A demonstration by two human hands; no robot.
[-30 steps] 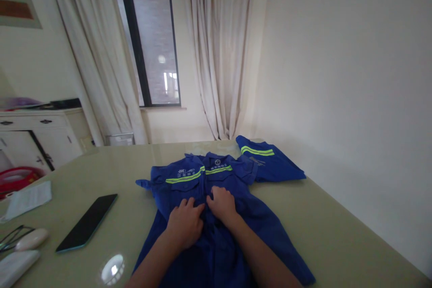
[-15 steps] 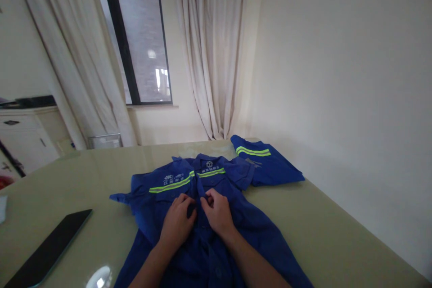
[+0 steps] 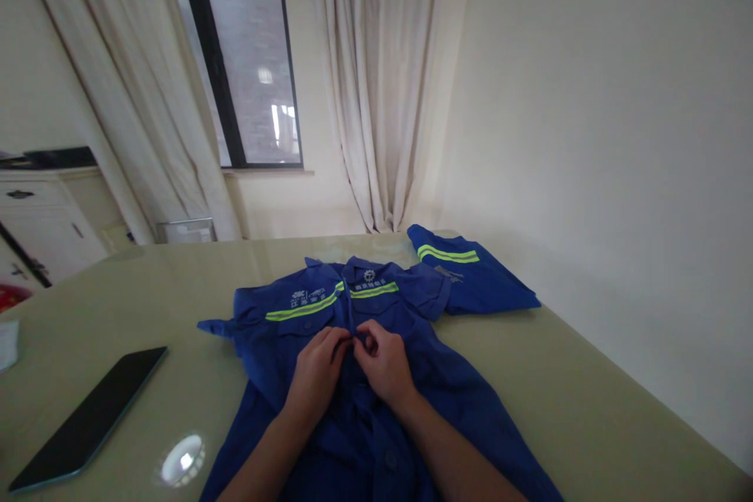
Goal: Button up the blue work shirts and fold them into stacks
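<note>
A blue short-sleeved work shirt point(image 3: 311, 333) with yellow-green reflective strips and printed emblems lies front up, its collar pointing away from me. My left hand point(image 3: 321, 369) pinches the cloth at the front opening, just below the chest strip. Right beside it, my right hand point(image 3: 382, 361) is closed on the other edge of that opening, thumb and forefinger together. The fingertips of both hands almost meet at the placket. Whether a button sits between them is hidden by the fingers.
Behind the shirt's right sleeve lies a folded blue garment point(image 3: 476, 274) with a reflective strip. A black tablet-like slab point(image 3: 91, 416) rests at the left on the glossy pale table point(image 3: 588, 408). A white wall borders the table on the right; curtains point(image 3: 376, 94) hang behind.
My left fingers have come in to the placket and now almost touch the right fingertips. The whole view has shifted slightly, with the table appearing a little higher.
</note>
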